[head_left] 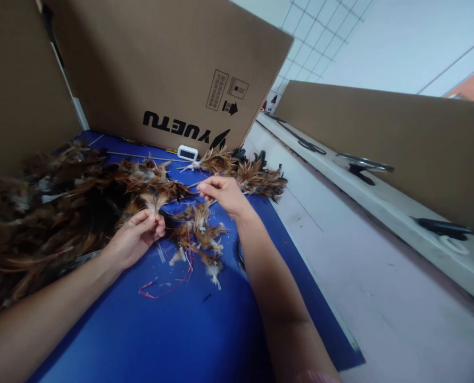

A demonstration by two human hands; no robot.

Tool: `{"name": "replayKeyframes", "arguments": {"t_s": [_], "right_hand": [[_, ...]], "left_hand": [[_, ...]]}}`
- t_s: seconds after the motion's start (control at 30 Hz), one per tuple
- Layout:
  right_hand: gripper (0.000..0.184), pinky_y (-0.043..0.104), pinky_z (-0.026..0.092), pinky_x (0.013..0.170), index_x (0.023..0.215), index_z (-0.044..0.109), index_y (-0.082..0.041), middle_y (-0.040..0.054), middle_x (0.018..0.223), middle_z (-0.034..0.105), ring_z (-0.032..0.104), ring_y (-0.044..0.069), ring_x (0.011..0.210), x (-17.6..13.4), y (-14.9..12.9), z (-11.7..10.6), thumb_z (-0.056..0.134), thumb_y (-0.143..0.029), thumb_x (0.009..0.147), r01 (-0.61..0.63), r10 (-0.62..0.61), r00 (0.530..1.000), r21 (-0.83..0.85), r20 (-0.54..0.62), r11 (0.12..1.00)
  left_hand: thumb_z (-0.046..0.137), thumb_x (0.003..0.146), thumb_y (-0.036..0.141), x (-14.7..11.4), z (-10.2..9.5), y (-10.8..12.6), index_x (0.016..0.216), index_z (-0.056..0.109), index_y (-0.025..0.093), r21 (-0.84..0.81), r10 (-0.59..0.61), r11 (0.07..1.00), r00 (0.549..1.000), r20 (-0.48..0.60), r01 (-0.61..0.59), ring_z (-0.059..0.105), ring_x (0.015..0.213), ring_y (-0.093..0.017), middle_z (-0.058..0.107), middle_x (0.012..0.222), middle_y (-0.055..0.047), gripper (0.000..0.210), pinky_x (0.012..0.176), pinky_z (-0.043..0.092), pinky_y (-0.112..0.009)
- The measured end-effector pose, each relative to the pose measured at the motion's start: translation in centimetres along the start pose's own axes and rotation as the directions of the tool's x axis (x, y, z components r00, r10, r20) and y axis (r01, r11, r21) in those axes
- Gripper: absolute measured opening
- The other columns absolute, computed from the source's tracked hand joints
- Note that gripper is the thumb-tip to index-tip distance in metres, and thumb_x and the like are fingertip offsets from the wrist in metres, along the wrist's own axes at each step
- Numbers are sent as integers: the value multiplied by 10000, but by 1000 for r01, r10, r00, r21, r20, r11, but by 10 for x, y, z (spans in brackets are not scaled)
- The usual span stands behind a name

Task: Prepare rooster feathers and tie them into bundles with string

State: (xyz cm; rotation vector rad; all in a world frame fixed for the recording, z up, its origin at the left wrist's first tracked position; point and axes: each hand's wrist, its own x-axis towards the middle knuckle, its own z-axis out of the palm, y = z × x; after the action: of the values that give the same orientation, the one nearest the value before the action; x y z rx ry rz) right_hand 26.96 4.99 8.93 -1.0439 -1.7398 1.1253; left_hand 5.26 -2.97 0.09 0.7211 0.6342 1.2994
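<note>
My left hand (138, 233) pinches a small tuft of brown and pale feathers (155, 201) by its base, quill ends down between thumb and fingertips. To its right, my right hand (223, 196) hovers over the blue mat with thumb and fingers pinched together; what they hold, if anything, is too small to make out. Loose feathers and strands of pink thread (189, 266) lie on the mat below and between the hands. Just behind my right hand rest bundles of brown feathers with dark tips (256, 173).
A big heap of brown feathers (53, 213) covers the left side of the blue mat (173, 330). At the back, a small white digital display (188, 153) stands before a cardboard box (160, 64). Scissors (312, 146) and a black pen-like tool (442, 227) lie on the right ledge.
</note>
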Motion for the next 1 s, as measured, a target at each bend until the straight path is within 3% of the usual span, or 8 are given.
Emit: {"name": "replayKeyframes", "arguments": {"t_s": [0.13,0.3,0.4,0.5,0.67,0.83,0.93,1.0], "right_hand": [[181,225,421,606,725,683,-156,3,671,657,549,89,590,0,5,6,656,-334,753,31,-27,999,-182,22,983],[247,231,376,616,680,704,-184,-7,651,654,577,121,666,13,32,44,678,-422,741,-22,96,991,-600,92,800],[195,217,342,582,628,685,-184,-30,591,610,551,107,642,18,41,57,672,-332,753,12,87,989,-642,123,766],[162,208,353,591,656,687,-168,-40,585,595,528,93,619,17,37,52,657,-284,764,20,36,995,-514,98,858],[168,206,400,570,661,645,-156,-29,605,618,524,80,567,5,16,25,659,-301,745,-15,22,998,-131,58,991],[230,192,443,519,690,617,-164,14,694,683,588,81,564,-12,1,8,701,-376,724,-105,96,993,137,75,985],[266,188,461,496,703,599,-170,23,699,691,653,115,618,-21,-3,10,727,-403,705,-182,153,979,232,135,956],[277,186,466,477,710,592,-171,27,695,692,676,134,642,-25,-4,15,736,-407,701,-226,183,967,262,177,938]], "left_hand": [[747,729,189,0,0,0,701,629,142,-2,1,1000,1000,0,-1,528,601,-99,606,718,-25,130,588,480,-223],[740,737,183,-1,-1,-1,715,627,140,-5,-3,1000,1000,-13,3,524,596,-97,602,715,-23,123,589,479,-226],[742,738,195,-1,-1,-1,710,620,142,-18,-2,1000,1000,-10,1,525,592,-96,607,719,-23,136,583,473,-225],[737,744,193,-1,-1,-1,713,620,142,-27,0,1000,1000,-3,-1,532,592,-99,616,727,-27,131,587,472,-229],[728,750,180,0,-1,-1,709,624,141,-30,7,1000,1000,8,-7,541,585,-104,622,712,-31,118,574,469,-228],[761,715,188,-1,0,-1,725,650,136,-15,3,1000,1000,5,-3,561,588,-102,647,765,-35,122,587,487,-231],[783,689,192,-4,3,-1,719,654,133,-10,-6,1000,1000,-5,6,586,594,-100,680,883,-52,146,600,506,-234],[790,683,196,-6,6,0,695,643,130,-1,-33,999,999,1,33,609,608,-113,683,835,-53,161,616,521,-235]]}}
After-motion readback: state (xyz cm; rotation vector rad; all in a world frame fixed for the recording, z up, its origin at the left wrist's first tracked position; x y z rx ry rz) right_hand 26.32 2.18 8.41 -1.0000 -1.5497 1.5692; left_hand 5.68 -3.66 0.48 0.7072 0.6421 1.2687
